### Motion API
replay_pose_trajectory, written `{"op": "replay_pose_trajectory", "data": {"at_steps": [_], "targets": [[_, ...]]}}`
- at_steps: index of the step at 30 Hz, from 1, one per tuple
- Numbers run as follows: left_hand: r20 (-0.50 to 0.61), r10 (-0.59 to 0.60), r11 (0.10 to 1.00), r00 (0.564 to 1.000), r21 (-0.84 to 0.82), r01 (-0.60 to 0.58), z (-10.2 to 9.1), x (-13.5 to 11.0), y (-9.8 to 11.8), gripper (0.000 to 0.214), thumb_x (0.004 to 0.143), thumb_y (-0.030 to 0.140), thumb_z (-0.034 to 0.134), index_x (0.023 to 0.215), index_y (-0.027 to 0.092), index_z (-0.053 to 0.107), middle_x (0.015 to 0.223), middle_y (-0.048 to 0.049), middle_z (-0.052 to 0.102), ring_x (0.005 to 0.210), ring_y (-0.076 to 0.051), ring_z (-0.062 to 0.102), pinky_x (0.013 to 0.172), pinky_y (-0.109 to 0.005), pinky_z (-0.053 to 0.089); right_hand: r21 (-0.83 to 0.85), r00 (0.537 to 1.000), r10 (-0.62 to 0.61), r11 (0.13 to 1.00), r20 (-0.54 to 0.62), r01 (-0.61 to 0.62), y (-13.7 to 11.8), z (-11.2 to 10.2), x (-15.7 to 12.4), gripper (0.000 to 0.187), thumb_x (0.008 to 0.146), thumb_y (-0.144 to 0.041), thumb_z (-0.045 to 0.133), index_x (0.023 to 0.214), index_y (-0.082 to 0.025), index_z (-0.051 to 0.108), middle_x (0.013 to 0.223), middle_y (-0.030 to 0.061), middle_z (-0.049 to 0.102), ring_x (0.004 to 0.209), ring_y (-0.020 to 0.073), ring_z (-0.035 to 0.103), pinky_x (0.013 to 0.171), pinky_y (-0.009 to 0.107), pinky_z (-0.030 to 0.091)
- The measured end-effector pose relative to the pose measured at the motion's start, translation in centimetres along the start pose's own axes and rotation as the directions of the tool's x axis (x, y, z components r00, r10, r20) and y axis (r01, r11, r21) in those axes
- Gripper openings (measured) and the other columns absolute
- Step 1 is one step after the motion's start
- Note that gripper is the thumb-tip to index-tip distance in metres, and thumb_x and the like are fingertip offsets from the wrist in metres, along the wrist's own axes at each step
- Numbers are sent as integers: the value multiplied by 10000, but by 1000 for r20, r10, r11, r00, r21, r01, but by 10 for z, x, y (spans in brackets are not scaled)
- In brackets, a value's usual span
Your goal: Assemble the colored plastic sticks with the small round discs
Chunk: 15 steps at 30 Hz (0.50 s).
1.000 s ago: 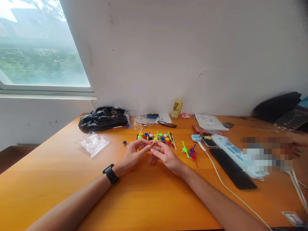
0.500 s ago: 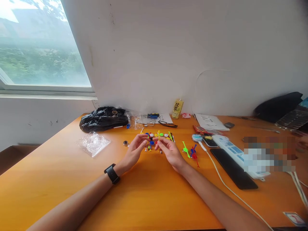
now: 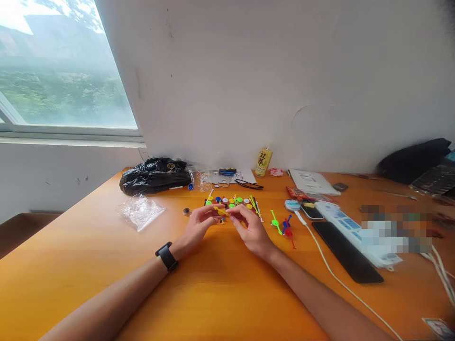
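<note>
**Yellow piece (image 3: 222, 212) tips over to lie between both hands**

Take the yellow piece as the middle of the dial, with 12 o'clock pointing at the wall (image 3: 220, 94). At 7 o'clock a dark wristband (image 3: 167, 256) sits below the left hand (image 3: 199, 225). That hand, at 8 o'clock, has thumb and forefinger spread near the piece's far end; whether they press on it cannot be told. The right hand (image 3: 251, 231), at 4 o'clock, seems to pinch the near end.

Half a second ago the piece stood upright at the right fingertips, the left hand apart; now it slants toward 10 o'clock, above the table (image 3: 220, 303). Both hands are therefore at the work, rather than one.

At 3 o'clock lie a green piece (image 3: 275, 222), a blue piece (image 3: 285, 224) and a red piece (image 3: 289, 233). A clear bag (image 3: 141, 211) lies at 9. Just beyond the fingers, at 12, are coloured discs (image 3: 240, 200) and thin sticks (image 3: 255, 204). Farthest back are a black bag (image 3: 152, 177) at 10 and a drink bottle (image 3: 263, 162) at 1.
</note>
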<state>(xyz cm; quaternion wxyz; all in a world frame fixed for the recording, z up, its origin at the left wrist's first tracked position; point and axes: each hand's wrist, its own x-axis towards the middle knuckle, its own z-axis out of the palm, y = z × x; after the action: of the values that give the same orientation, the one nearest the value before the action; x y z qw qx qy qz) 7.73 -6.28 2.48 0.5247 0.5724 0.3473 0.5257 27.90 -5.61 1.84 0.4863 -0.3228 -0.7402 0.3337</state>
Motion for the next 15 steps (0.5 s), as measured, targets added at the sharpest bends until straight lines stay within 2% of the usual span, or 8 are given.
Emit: {"op": "replay_pose_trajectory", "data": {"at_steps": [3, 6, 10, 15], "targets": [[64, 69, 987, 996, 144, -78, 3, -4, 5, 306, 868, 302, 795, 1140, 161, 802, 1188, -132, 779, 1128, -301, 723, 984, -414, 604, -122, 991, -133, 983, 27, 135, -2, 0, -2, 151, 1057, -281, 566, 1094, -261, 711, 1035, 63, 685, 984, 221, 664, 891, 363, 531], [111, 157, 956, 981, 232, -179, 6, -5, 5, 292, 921, 330, 760, 1155, 158, 799, 1186, -142, 774, 1115, -283, 723, 982, -402, 605, -162, 979, -199, 965, 53, 205, -1, -1, -3, 153, 1059, -233, 558, 1133, -269, 688, 1045, 55, 694, 990, 216, 670, 899, 356, 534], [124, 241, 902, 963, 337, -269, 5, -3, 0, 269, 966, 348, 718, 1155, 176, 800, 1152, -134, 775, 1064, -258, 728, 952, -386, 606, -224, 973, -222, 947, 68, 231, 3, -3, -4, 170, 1062, -213, 551, 1175, -278, 661, 1066, 53, 703, 1007, 220, 676, 922, 360, 533], [171, 354, 778, 920, 491, -391, 1, -2, -3, 206, 985, 310, 692, 1127, 224, 814, 1085, -107, 782, 977, -233, 723, 900, -366, 588, -263, 976, -203, 940, 81, 217, 3, -5, -5, 202, 1055, -201, 551, 1219, -280, 639, 1082, 54, 702, 1009, 221, 673, 937, 366, 531]]}}
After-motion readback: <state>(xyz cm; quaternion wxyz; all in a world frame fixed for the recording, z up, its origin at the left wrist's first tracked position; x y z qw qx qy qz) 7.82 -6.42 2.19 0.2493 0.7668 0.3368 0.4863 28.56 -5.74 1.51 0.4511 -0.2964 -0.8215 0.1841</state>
